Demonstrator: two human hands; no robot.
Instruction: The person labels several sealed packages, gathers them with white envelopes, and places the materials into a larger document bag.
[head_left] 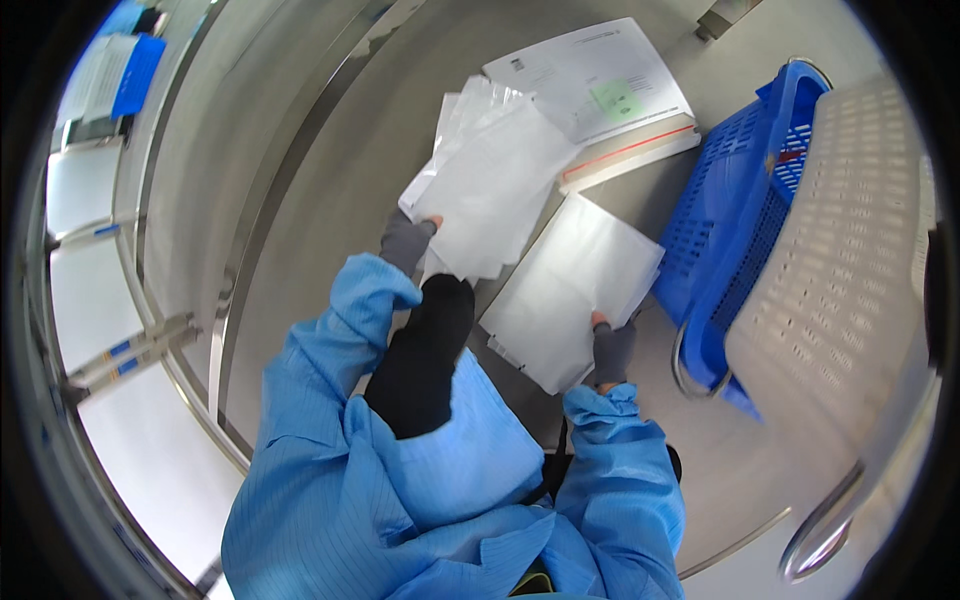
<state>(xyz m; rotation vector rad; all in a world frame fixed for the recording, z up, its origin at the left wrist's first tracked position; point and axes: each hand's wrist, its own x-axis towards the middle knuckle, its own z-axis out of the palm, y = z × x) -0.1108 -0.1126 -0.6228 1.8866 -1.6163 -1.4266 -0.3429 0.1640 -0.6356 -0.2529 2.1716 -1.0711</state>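
Note:
My left hand (410, 240), in a grey glove with the thumb tip bare, is closed on the lower left edge of a fanned stack of translucent plastic bags (495, 180). My right hand (613, 352), gloved the same way, grips the lower right edge of a second, neater stack of frosted bags (570, 285). Its thumb lies on top, and the fingers beneath are hidden. The two stacks lie side by side, slightly apart. Beyond them is a printed paper sheet (560, 75) with a green patch. A pale flat pack with a red line (630, 155) borders that sheet.
Blue perforated baskets (700, 210) stand to the right, beside a larger beige perforated basket (830, 260) with a metal handle. A metal rail (290, 170) curves along the left. White panels (95, 290) lie past it. A black rounded shape (425, 360) sits between my arms.

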